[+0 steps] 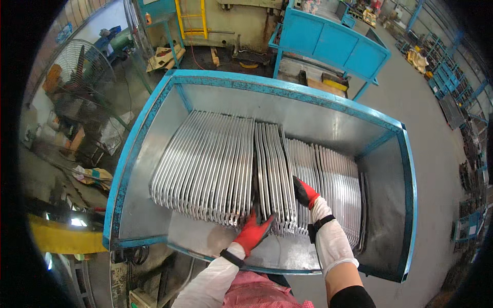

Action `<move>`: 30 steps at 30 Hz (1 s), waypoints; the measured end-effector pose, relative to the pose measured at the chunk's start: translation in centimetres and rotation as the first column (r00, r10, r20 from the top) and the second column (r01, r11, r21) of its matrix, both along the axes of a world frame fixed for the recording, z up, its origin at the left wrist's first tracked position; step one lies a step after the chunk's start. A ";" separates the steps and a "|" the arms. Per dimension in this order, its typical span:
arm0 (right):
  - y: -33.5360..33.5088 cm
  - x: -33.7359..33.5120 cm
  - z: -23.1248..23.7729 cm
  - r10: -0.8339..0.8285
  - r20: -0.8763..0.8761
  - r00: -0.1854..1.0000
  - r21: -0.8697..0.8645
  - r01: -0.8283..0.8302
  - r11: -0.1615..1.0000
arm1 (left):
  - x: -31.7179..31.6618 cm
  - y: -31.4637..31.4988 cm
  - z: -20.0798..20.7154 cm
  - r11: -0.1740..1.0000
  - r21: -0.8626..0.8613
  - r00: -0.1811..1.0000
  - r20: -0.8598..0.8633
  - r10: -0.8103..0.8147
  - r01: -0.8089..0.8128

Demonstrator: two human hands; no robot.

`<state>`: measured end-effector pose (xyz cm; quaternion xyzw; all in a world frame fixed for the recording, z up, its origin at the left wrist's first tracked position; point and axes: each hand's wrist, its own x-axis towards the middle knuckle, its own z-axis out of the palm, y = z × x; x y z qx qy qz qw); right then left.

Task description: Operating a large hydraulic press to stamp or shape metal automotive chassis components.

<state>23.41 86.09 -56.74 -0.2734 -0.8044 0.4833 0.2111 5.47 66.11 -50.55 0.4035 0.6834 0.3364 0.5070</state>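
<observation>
Rows of bent, shiny metal bars (205, 164) stand packed side by side in a large blue-rimmed metal bin (292, 95). A narrow bundle of the same metal bars (275, 174) sits in the middle, with a dark gap along its left side. My left hand (252, 233), in a red glove with dark fingers, grips this bundle's near left end, its thumb apart from the fingers. At the right side of the bundle, my right hand (306, 194) presses in, similarly gloved, its fingertips partly hidden. Another group of bars (334, 190) fills the right part.
Beyond the bin stands a second blue container (334, 41) on legs. A large caged fan (79, 77) is at the far left, near a yellow ladder-like frame (192, 31). Grey floor (431, 169) runs along the right, with blue racks (449, 77) farther off.
</observation>
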 end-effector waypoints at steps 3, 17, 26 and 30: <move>1.5 -0.4 -2.8 -0.225 -0.173 0.959 -0.604 0.077 0.793 | -0.3 3.5 0.2 0.994 -0.073 0.981 0.167 0.097 -0.086; -6.2 0.9 -6.7 -0.442 -0.129 0.888 -0.986 -0.067 0.153 | 4.2 -2.5 -4.7 0.948 0.029 0.911 0.287 0.297 -0.318; -21.6 9.7 -4.9 -0.377 0.160 0.913 -0.421 0.408 0.810 | 6.9 -9.7 -6.1 0.961 -0.223 0.800 0.600 0.004 0.162; -23.9 14.2 -11.0 -0.356 0.266 0.896 -0.410 0.439 0.799 | 10.4 -12.2 -16.1 0.993 -0.003 0.915 0.389 -0.109 0.120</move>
